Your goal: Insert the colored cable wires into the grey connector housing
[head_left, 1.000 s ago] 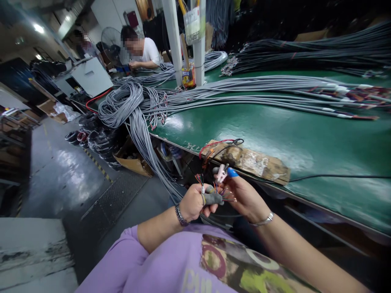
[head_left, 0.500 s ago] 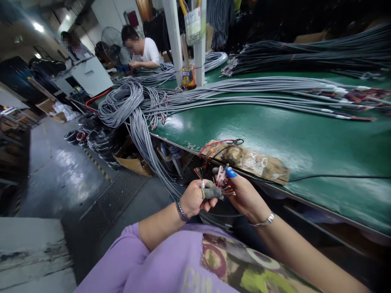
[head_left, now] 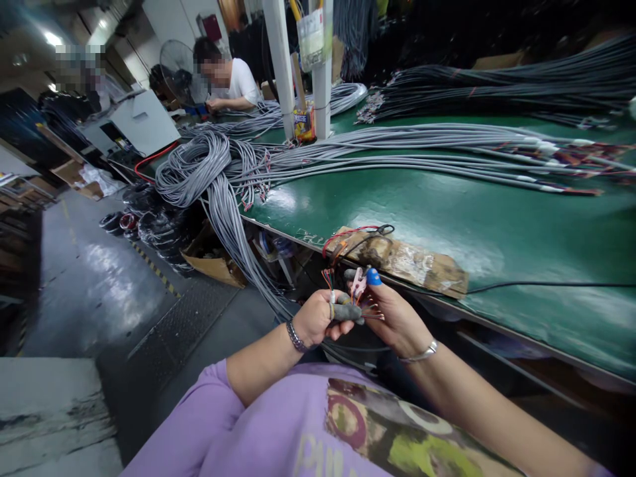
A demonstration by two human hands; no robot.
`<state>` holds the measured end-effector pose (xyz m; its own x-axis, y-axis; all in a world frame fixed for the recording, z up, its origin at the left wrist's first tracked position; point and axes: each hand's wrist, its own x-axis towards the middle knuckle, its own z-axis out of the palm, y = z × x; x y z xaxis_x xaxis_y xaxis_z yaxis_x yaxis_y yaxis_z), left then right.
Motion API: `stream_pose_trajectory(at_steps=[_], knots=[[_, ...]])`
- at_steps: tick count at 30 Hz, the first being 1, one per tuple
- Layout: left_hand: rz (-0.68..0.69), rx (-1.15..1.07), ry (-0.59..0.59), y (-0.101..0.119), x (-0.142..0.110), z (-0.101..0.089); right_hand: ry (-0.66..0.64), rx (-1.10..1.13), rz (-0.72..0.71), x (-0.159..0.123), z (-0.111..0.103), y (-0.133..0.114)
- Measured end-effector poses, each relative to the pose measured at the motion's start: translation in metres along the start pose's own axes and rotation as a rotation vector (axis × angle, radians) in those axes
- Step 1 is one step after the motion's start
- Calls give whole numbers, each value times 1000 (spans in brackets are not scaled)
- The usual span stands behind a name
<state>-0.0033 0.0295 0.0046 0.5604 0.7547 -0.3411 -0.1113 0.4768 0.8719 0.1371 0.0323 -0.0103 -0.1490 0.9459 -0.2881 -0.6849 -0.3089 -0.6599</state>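
Note:
My left hand (head_left: 318, 321) is closed around a cable end, with grey covers on its thumb and finger. Thin coloured wires (head_left: 328, 278) stick up above that hand, and more loose wire ends (head_left: 373, 313) fan out towards the right. My right hand (head_left: 400, 318) is beside it, a blue cover on the thumb and a grey one on a finger. A small pale pink piece (head_left: 358, 285), whose kind I cannot make out, is pinched in its fingertips among the wires. The rest of the cable is hidden by my hands.
A tape-wrapped board (head_left: 417, 265) with red and black leads lies along the edge of the green table (head_left: 521, 232). Grey cables (head_left: 397, 138) stretch across it, and a thick bundle (head_left: 223, 212) hangs off its corner. A co-worker (head_left: 241, 83) sits beyond the white post (head_left: 281, 73).
The fingers of both hands have shifted slightly at the wires, and the right-pointing wire ends are grouped differently. The view has moved a little. Both hands keep their hold.

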Motion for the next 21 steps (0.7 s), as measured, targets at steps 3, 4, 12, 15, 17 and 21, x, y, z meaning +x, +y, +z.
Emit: stream_pose_trajectory(at_steps=[3, 4, 12, 15, 17, 21], knots=[[-3, -6, 12, -1, 0, -1, 3, -3, -8, -1, 1, 1], [-2, -9, 17, -1, -1, -1, 1, -7, -9, -1, 1, 1], [17, -17, 49, 0, -6, 0, -18, 30, 58, -4, 5, -5], [28, -5, 54, 1, -11, 4, -25, 29, 53, -7, 5, -8], [32, 9, 68, 2, -16, 8, -28, 10, 31, -8, 4, -8], [55, 26, 131, 1, -22, 13, -20, -73, -49, -8, -2, -4]])
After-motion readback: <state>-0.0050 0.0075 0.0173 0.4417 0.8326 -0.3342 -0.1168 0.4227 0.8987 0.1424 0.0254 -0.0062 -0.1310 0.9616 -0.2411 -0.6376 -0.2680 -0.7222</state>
